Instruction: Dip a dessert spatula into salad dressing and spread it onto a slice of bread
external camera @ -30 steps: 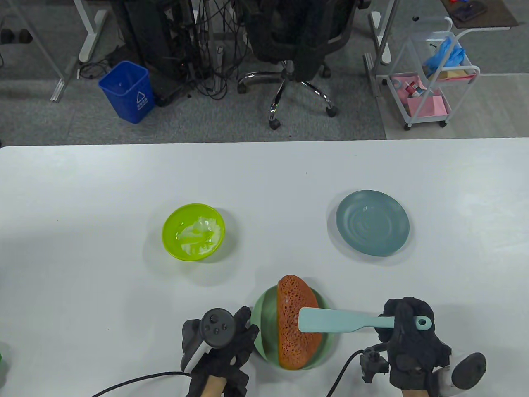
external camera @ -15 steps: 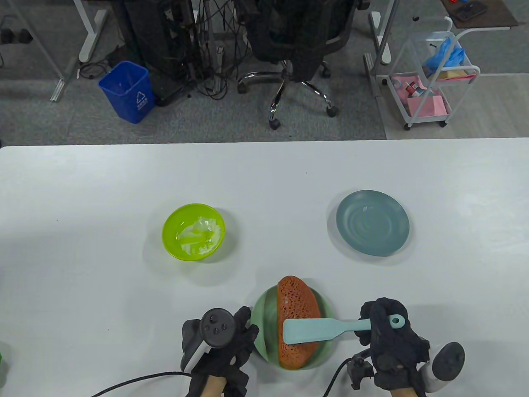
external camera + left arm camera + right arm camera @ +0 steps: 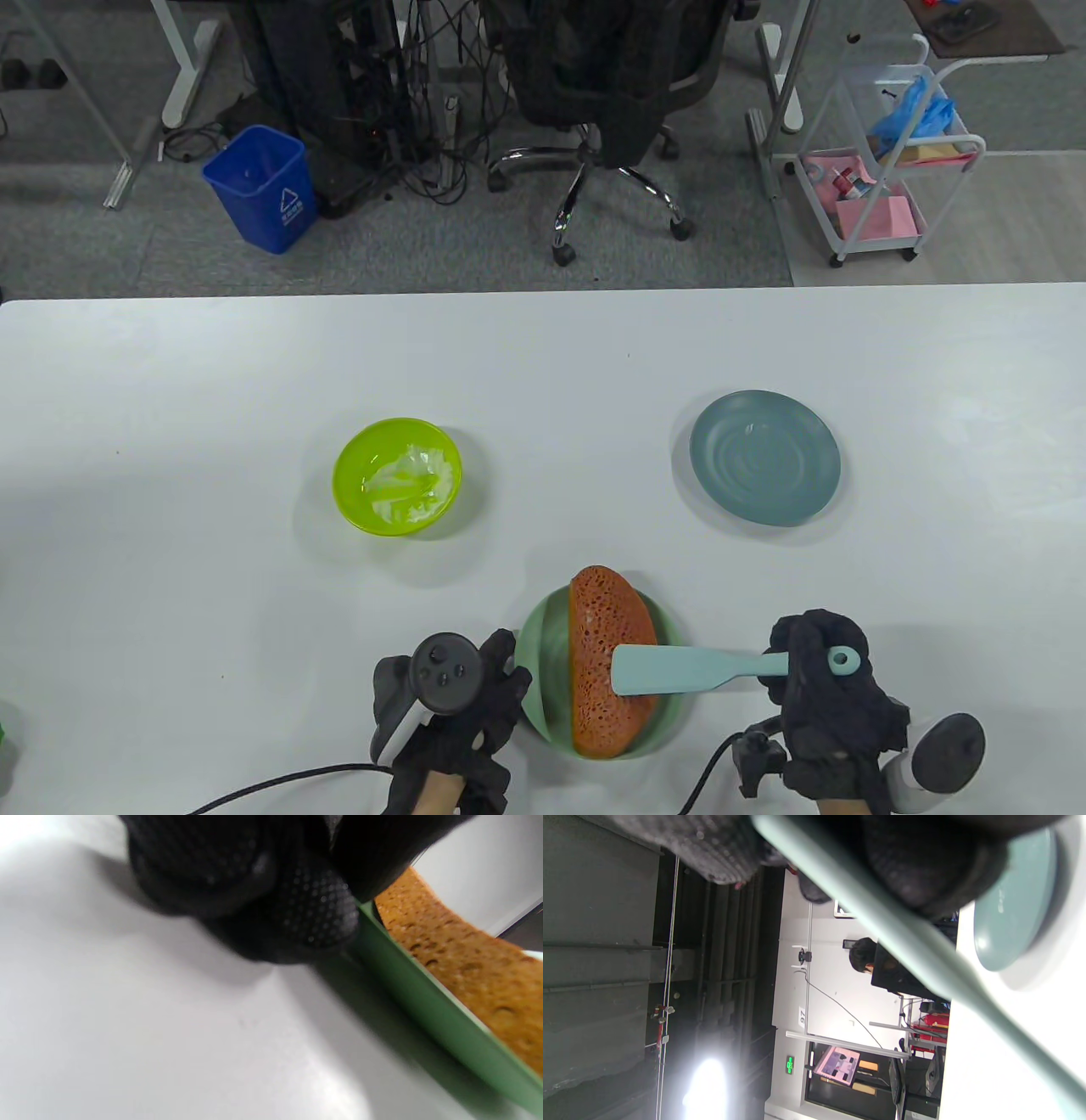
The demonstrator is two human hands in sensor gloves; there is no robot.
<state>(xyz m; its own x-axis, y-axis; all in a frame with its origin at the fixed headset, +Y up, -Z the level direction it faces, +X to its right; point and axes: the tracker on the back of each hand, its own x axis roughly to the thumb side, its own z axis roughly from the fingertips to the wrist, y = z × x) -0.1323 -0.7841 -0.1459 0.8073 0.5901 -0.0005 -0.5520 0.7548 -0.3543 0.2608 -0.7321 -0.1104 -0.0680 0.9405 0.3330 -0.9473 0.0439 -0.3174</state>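
An orange-brown bread slice (image 3: 609, 662) lies on a green plate (image 3: 543, 671) at the table's near edge. My right hand (image 3: 827, 688) grips the handle of a light teal dessert spatula (image 3: 670, 668); its blade lies flat over the slice's right half. The handle crosses the right wrist view (image 3: 903, 946). My left hand (image 3: 458, 700) rests on the table with fingertips (image 3: 314, 912) against the green plate's left rim (image 3: 424, 1014); the bread (image 3: 475, 963) shows just beyond. A lime green bowl (image 3: 397, 475) with white salad dressing (image 3: 411, 484) stands to the far left.
A blue-grey plate (image 3: 764, 457) sits at the mid right, also in the right wrist view (image 3: 1014, 908). Glove cables trail off the near edge. Beyond the table's far edge are a blue bin (image 3: 261, 187), an office chair (image 3: 607, 102) and a white cart (image 3: 891, 161).
The spatula blade swept left across the bread, then slid back right to about where it began. The right hand followed it. The left hand and plate have not moved.
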